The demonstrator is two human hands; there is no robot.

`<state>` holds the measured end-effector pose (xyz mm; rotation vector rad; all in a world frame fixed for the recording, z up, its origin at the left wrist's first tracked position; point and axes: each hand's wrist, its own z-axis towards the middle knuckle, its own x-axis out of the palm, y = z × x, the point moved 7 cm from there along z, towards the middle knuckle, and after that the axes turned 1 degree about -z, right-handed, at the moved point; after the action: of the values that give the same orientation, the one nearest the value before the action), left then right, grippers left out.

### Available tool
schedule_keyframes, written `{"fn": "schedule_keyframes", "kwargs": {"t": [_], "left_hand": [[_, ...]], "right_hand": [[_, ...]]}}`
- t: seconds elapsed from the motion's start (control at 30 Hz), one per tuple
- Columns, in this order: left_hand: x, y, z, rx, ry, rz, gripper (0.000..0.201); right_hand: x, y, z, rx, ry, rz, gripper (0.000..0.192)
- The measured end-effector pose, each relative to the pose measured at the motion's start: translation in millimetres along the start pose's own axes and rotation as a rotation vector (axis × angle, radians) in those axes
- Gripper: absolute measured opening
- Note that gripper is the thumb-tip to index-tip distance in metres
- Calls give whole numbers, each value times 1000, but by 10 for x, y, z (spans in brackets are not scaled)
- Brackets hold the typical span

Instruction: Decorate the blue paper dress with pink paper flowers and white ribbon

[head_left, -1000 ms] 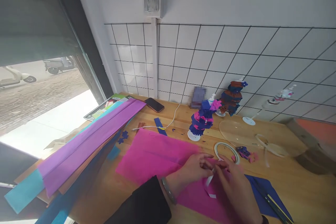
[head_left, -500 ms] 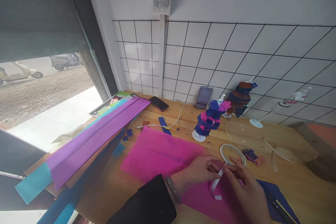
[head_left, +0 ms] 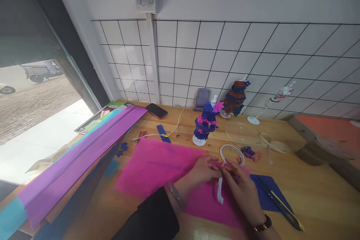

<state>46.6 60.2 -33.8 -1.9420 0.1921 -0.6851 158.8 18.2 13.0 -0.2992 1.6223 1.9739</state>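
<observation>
White tiled wall backs a wooden bench (head_left: 309, 195) strewn with craft paper. Both hands meet over a pink sheet (head_left: 157, 165) near the front edge: the left hand (head_left: 204, 168) and right hand (head_left: 243, 191) pinch a small piece of pink paper together, fingers closed narrow, with a white strip (head_left: 220, 191) hanging down between them. A tape ring (head_left: 232, 153) lies just beyond the fingertips.

As for progress, two decorated paper figures, one blue-pink (head_left: 206, 123) and one brown-blue (head_left: 236, 97), stand finished by the wall, while a third stand (head_left: 277, 97) beside them looks nearly bare, so I judge more pieces are left to make. Most of the pink sheet is uncut.

Long purple rolls (head_left: 81, 153) crowd the left side, running out past the bench edge. Scissors (head_left: 281, 206) lie on a blue sheet (head_left: 264, 195) just right of the right wrist. Bare wood opens to the right front; a phone (head_left: 156, 110) and cable (head_left: 168, 133) sit well back.
</observation>
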Motion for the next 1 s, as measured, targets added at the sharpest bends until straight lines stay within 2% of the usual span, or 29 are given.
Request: {"fn": "schedule_keyframes", "kwargs": {"t": [0.07,0.23,0.47,0.67,1.0], "left_hand": [[36,-2,11,-20,6,-61,59],[106,-65,12,50,-8,-101,47],[181,-52,16,94,113,6,31],[164,-58,0,91,147,-23,30],[183,-105,-42,100,130,43,40]], "right_hand": [[2,-8,8,1,8,29,36],[-13,-16,19,8,22,48,34],[-100,3,71,-39,-41,-4,28],[-86,-70,83,19,-47,30,32],[-36,-75,52,110,-6,160,38]]}}
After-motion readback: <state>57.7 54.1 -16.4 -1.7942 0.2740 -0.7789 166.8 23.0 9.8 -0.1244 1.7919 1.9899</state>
